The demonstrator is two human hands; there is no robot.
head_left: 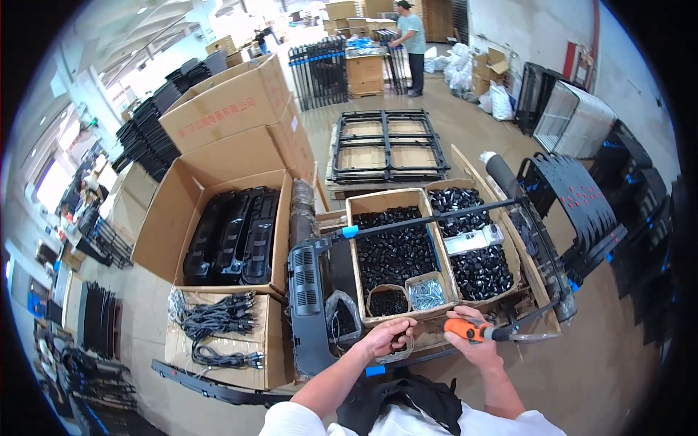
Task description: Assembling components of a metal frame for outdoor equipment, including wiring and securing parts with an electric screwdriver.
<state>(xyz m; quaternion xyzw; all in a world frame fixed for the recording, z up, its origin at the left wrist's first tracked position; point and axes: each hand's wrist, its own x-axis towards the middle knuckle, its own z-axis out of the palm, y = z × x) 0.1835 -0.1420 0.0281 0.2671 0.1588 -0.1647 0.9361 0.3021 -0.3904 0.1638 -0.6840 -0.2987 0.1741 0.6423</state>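
My right hand (476, 347) is wrapped round an orange and black power screwdriver (471, 329), whose tip points right. My left hand (387, 338) hovers close by at the front edge of the parts boxes, fingertips pinched together. Something small and dark may be between them, too small to name. In front of my hands, a cardboard box (352, 251) full of small black plastic parts also holds a small tub of silver screws (427, 293) and a tub of tiny black pieces (387, 301). A black tube frame (465, 213) with blue tape lies across the boxes.
A black vented plastic cover (305, 280) stands to my left. Beyond it are an open carton of black plastic parts (231, 236) and bundled black cables (214, 320). Stacked black frames (387, 147) lie on a pallet ahead. Another person (411, 47) stands at the far bench.
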